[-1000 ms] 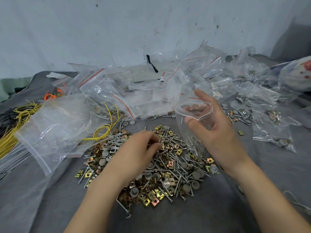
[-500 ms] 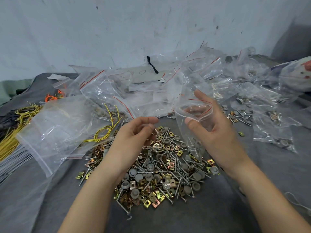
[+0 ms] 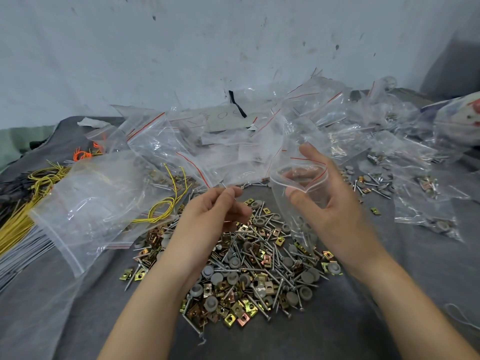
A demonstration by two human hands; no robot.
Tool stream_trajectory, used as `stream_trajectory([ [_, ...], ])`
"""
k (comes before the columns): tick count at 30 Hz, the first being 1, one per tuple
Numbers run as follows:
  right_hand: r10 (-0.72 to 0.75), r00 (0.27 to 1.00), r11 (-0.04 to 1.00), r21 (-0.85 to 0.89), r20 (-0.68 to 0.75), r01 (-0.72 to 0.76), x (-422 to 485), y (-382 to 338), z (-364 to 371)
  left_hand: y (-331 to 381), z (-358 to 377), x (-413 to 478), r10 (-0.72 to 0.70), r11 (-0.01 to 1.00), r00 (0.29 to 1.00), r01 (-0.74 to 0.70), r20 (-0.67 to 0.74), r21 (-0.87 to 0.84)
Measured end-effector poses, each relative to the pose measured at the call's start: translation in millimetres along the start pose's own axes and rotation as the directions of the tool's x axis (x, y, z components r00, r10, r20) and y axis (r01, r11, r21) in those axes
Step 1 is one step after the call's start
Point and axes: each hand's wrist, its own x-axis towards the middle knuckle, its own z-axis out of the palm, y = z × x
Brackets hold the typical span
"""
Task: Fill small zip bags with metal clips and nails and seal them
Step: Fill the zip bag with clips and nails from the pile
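Observation:
A heap of silver nails, brass-coloured metal clips and grey caps (image 3: 249, 271) lies on the grey cloth in front of me. My right hand (image 3: 330, 201) holds a small clear zip bag (image 3: 298, 196) upright with its red-lined mouth spread open; some nails and caps sit at its bottom. My left hand (image 3: 215, 211) hovers above the heap, just left of the bag, fingers pinched on thin nails (image 3: 230, 193). The two hands are a short gap apart.
A large empty zip bag (image 3: 98, 201) lies at the left over yellow wire coils (image 3: 161, 211). Many clear zip bags (image 3: 233, 141) pile up behind, several filled ones (image 3: 426, 203) at the right. Yellow and grey wire bundles (image 3: 18, 229) lie at far left.
My left hand has lifted off the heap with nails pinched in its fingers and moved up towards the open bag. My right hand has kept the bag nearly still.

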Motion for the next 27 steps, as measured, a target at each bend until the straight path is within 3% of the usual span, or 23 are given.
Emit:
stream_trajectory([
  [5, -0.006, 1.0, 1.0, -0.008, 0.004, 0.006, 0, -1, 3, 1, 1, -1, -0.06, 0.997, 0.997, 0.062, 0.039, -0.052],
  [9, 0.006, 1.0, 1.0, -0.014, 0.016, -0.006, 0, 0, 2, 1, 2, -2, -0.006, 1.0, 1.0, 0.006, 0.001, 0.008],
  [14, 0.005, 1.0, 1.0, -0.019, 0.025, -0.005, -1, 0, 1, 6, 6, -1, 0.215, 0.948, 0.974, -0.192, -0.067, 0.255],
  [19, -0.004, 1.0, 1.0, -0.02, 0.025, 0.004, -2, -1, 3, 18, 11, -7, 0.452, 0.807, 0.888, -0.368, -0.082, 0.463],
  [25, -0.007, 0.999, 0.999, -0.036, 0.04, 0.008, -1, 0, 3, 38, 20, -10, 0.625, 0.682, 0.779, -0.51, -0.055, 0.524],
  [27, -0.012, 0.999, 0.999, -0.037, 0.051, 0.014, -1, 2, 4, 44, 26, -8, 0.634, 0.644, 0.773, -0.53, 0.002, 0.552],
])
